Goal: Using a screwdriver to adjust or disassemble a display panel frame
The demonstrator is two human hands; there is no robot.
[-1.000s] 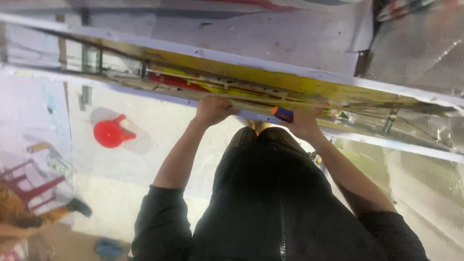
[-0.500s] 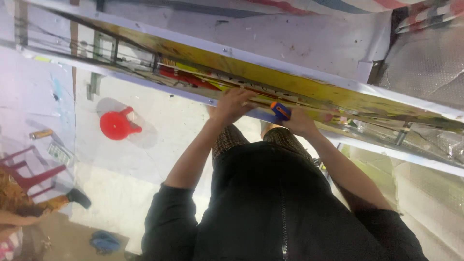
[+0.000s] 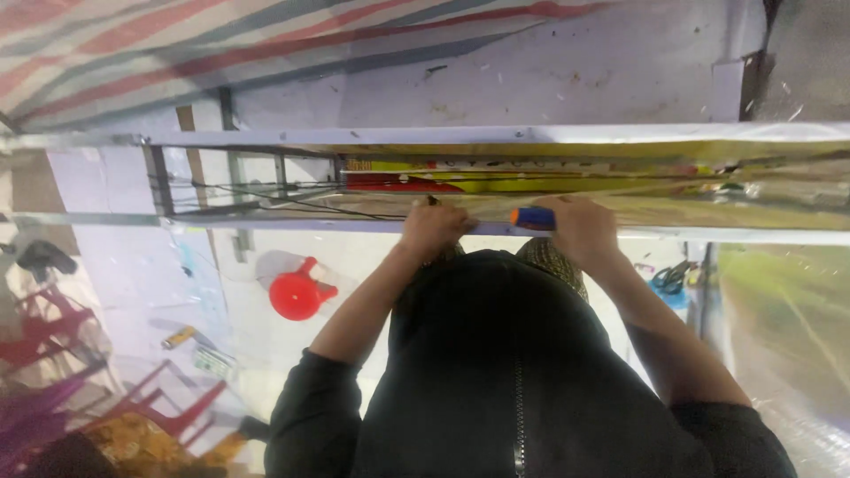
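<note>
Both my arms, in black sleeves, reach out to a long metal frame that carries a yellow and red banner. My left hand is closed against the frame's lower bar at the banner's edge. Just to its right, my right hand grips a small tool with a blue and orange handle, held against the same bar. The tool's tip is hidden. My black zipped garment fills the lower middle of the view.
A red plastic stool stands on the pale floor below left. Red chairs crowd the left edge, with a small yellow-handled tool nearby. A striped tarp hangs beyond the frame. Blue items lie at the right.
The view has swung, so the frame now runs level instead of slanted. Both hands stay on the lower bar, the right one still holding the tool.
</note>
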